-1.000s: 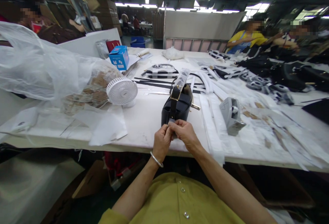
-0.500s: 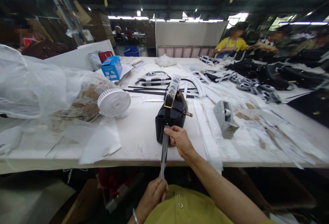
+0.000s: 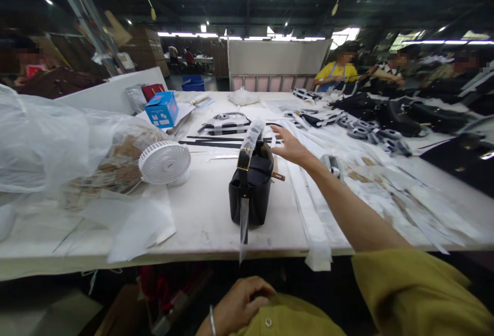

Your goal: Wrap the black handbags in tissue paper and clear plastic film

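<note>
Bare left hand (image 3: 244, 302): grip half-curled, we can't tell if holding anything. Dark plastic-sleeved strap (image 3: 244, 217) reaches white tabletop (image 3: 204, 223)'s front edge; our snagging it could tip the boxy black leather bag (image 3: 258, 199) standing there. Bare right hand (image 3: 289, 148): grip released, could bump it.

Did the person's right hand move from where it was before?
Yes, the right hand has moved forward, farther from the near edge of the white table.
</note>
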`<state>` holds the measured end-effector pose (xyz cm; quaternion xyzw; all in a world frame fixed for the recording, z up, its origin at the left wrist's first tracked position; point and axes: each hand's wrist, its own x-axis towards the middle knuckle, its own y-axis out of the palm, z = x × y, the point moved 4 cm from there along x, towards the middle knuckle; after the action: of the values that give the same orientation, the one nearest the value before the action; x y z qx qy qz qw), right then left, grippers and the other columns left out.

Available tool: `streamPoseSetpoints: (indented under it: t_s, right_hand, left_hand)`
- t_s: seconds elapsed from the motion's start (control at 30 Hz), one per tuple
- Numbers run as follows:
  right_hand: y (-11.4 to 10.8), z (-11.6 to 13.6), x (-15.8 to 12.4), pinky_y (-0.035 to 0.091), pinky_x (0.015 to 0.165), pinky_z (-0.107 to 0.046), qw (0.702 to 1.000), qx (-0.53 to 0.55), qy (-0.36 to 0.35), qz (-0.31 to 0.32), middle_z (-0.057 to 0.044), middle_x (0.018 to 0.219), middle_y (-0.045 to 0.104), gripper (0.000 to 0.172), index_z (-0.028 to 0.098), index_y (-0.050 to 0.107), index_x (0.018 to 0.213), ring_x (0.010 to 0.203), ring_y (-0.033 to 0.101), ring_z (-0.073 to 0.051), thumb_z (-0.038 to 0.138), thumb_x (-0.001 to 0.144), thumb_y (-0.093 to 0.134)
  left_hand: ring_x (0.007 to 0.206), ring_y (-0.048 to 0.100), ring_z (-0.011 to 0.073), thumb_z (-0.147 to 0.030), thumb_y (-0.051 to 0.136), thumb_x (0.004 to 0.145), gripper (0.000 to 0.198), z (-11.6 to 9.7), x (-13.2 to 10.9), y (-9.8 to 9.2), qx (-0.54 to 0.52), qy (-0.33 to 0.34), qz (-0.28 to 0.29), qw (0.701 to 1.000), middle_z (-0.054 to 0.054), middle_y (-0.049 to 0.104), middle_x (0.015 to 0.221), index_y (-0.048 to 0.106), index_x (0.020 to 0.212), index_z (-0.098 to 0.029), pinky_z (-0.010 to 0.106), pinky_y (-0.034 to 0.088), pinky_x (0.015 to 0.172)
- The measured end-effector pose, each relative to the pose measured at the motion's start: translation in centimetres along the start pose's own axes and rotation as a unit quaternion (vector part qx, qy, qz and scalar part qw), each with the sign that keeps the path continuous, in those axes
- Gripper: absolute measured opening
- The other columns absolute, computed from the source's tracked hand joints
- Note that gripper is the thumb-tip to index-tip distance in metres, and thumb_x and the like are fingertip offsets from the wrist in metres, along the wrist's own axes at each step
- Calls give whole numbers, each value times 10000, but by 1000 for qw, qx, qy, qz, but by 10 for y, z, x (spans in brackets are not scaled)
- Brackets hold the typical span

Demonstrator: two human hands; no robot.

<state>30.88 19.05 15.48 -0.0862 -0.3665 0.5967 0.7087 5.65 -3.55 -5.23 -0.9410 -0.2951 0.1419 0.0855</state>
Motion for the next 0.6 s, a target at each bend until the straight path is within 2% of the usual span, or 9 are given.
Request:
streamPoseSetpoints:
  t_s: [0.07,0.13,0.2,0.3,0.37,0.43,0.53,0.6]
  right_hand:
    - [21,0,35,429,1018,-414,997,13,-19,71,-121,1451,479,859,184,503,1380,1267,480,-300,205,560,758]
    - [43,-6,56,431,1018,-411,991,40,12,125,-111,1432,503,790,186,512,1362,1262,486,-296,248,612,752]
    - [63,-18,63,471,954,-356,984,31,60,165,-82,1275,629,613,183,591,1258,1127,579,-256,245,663,724]
    - [79,-37,54,499,828,-288,976,-28,111,184,-44,979,720,383,158,682,1038,919,637,-216,159,655,694]
    - [76,-47,45,495,769,-278,975,-53,128,175,-41,887,716,306,145,694,954,858,636,-212,129,649,679]
    - [65,-56,38,488,744,-277,972,-75,145,170,-44,864,710,256,142,695,906,840,630,-211,138,651,690]
    - [38,-62,28,481,744,-294,966,-104,166,166,-56,875,708,240,145,698,874,840,621,-222,192,644,742]
    - [22,-61,17,478,747,-301,964,-110,165,177,-57,894,710,248,159,702,879,845,621,-226,269,666,765]
  left_hand:
    - [1024,612,205,-210,569,810,342,-18,14,1,-13,13,-7,1000,33,689,1096,691,1127,-248,303,457,900]
    - [1038,604,201,-190,576,800,409,-36,28,-2,-35,44,-17,998,39,666,1128,656,1195,-258,316,463,916]
    - [1063,598,202,-209,596,804,493,-47,44,-7,-69,72,-21,995,63,633,1194,587,1295,-254,342,465,945]
    - [1098,593,222,-322,652,807,731,-45,65,-17,-136,70,-23,988,127,530,1345,363,1475,-255,393,477,953]
    - [1140,575,258,-411,667,797,874,-36,72,-27,-177,38,-46,982,174,440,1429,213,1530,-268,408,512,892]
    - [1222,523,306,-467,662,793,942,-27,71,-40,-197,9,-75,977,205,360,1490,128,1546,-275,405,535,842]
    - [1319,441,334,-487,642,811,947,-18,60,-71,-171,2,-139,975,216,301,1531,98,1550,-252,435,518,903]
    - [1333,435,328,-480,617,835,931,-14,52,-101,-139,7,-217,966,218,278,1545,74,1551,-237,472,471,982]
